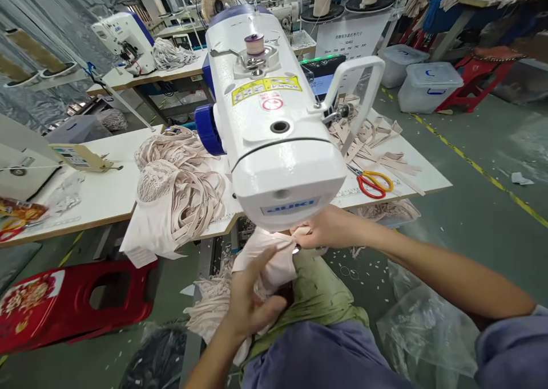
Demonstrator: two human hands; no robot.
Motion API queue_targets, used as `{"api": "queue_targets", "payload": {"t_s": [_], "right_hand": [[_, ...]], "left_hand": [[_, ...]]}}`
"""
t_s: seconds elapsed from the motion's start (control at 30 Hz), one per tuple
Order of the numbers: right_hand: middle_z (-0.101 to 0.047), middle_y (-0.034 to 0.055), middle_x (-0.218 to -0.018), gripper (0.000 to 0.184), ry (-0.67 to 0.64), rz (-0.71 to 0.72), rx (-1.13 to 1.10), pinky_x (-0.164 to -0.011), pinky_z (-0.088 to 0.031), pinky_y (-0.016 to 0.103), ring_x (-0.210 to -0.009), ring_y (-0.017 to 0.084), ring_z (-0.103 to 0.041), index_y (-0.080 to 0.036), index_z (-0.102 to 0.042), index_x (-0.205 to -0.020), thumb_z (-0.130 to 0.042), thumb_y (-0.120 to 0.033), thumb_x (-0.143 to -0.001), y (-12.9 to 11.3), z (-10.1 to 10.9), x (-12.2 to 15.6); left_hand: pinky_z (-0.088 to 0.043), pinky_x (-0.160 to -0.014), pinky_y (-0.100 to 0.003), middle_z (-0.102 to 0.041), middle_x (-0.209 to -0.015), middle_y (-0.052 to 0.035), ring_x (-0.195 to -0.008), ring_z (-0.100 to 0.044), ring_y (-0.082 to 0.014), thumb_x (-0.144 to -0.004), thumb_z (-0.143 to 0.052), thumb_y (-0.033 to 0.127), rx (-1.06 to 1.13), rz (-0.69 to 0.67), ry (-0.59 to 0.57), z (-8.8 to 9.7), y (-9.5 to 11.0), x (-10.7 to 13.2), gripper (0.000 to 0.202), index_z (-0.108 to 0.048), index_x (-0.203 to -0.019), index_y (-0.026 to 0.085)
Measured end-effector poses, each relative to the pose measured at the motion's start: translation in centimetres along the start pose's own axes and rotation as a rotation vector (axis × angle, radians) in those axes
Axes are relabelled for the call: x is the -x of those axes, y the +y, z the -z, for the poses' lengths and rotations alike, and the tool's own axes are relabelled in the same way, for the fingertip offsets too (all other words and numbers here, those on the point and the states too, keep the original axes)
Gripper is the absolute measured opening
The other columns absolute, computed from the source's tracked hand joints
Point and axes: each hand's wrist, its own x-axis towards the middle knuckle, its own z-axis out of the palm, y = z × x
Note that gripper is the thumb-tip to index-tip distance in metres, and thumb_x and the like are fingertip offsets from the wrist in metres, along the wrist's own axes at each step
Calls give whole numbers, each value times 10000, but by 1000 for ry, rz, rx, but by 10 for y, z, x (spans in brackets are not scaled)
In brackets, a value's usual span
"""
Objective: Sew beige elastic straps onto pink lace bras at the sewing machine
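Note:
A pale pink fabric garment (274, 258) hangs at the front of a white sewing machine (278, 121), below its head. My right hand (314, 229) pinches the garment's upper right edge close under the machine head. Its fingertips are partly hidden by the machine. My left hand (250, 300) lies against the garment's lower left side, index finger stretched out and thumb apart. The needle area is out of sight behind the head. More pale lace pieces (214, 303) hang below, left of my lap, beside a green cloth (321, 286).
Left of the machine, lace bras with straps (175, 189) are heaped on the white table (107, 172). Scissors with red and yellow handles (374, 183) lie at right near fabric strips (368, 138). A red stool (81, 298) stands lower left; plastic bins (430, 89) sit on the floor.

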Motion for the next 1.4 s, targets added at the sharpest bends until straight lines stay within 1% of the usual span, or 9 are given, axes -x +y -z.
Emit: {"api": "queue_targets", "payload": {"t_s": [0.13,0.33,0.47,0.53,0.63,0.83,1.0,1.2,1.4], "right_hand": [[-476,-23,-537,149,26,13,266,-541,-239,256,-537,114,-365,-184,-535,-592,-549,-184,-740,-5,-2,-3],[-414,-32,-534,169,11,-15,311,-527,-205,277,-521,111,-323,-180,-528,-585,-586,-146,-740,-15,0,-3],[-532,-4,-603,136,98,54,322,-548,-297,271,-562,144,-450,-187,-628,-664,-604,-164,-795,-9,-6,5],[-651,55,-836,73,274,144,340,-677,-416,305,-767,211,-579,-195,-693,-830,-621,-197,-842,1,-16,13],[-641,114,-1132,148,515,294,343,-925,-430,406,-1086,279,-566,-212,-704,-997,-577,-257,-936,21,-32,24],[-688,65,-981,193,476,266,185,-921,-455,378,-983,222,-618,-234,-738,-898,-550,-213,-940,31,-39,20],[-696,61,-963,175,472,230,90,-917,-461,371,-964,218,-631,-218,-741,-848,-591,-233,-938,23,-36,18],[-698,67,-978,206,720,554,394,-905,-492,322,-1016,176,-612,-204,-672,-1045,-481,-159,-984,37,-53,24],[-710,24,-894,185,760,635,632,-872,-468,329,-933,189,-596,-212,-668,-984,-531,-102,-926,36,-49,23]], "left_hand": [[-371,-1144,-462,-684,-1245,-116,-1247,-567,-344,-834,-692,519,-448,-400,-207,15,-4,-22,562,-636,-1329,259],[-394,-1125,-474,-714,-1186,-119,-1188,-620,-333,-860,-698,398,-663,-604,-278,14,-17,-40,509,-630,-1334,225],[-480,-1050,-388,-706,-1212,-103,-1059,-691,-291,-906,-624,333,-677,-565,-250,14,-13,-38,495,-579,-1388,231],[-493,-1029,-337,-713,-1201,-83,-1030,-700,-266,-919,-597,322,-693,-504,-232,11,-7,-34,516,-538,-1425,244],[-486,-1032,-327,-723,-1169,-74,-1009,-700,-256,-920,-597,322,-700,-425,-209,4,2,-29,522,-527,-1433,257],[-576,-785,-253,-697,-1208,-81,-954,-706,-245,-929,-583,290,-651,-283,-193,-3,13,-22,514,-516,-1438,259],[-531,-963,-352,-692,-1193,-106,-1046,-670,-277,-945,-539,229,-706,-338,-150,-7,14,-21,497,-507,-1441,230],[-579,-830,-334,-697,-1161,-104,-966,-700,-270,-977,-481,274,-827,-289,-98,-13,13,-9,490,-465,-1466,252],[-567,-697,-203,-695,-1215,-52,-956,-719,-194,-989,-488,288,-695,-298,-275,9,11,-15,487,-428,-1473,278]]}}
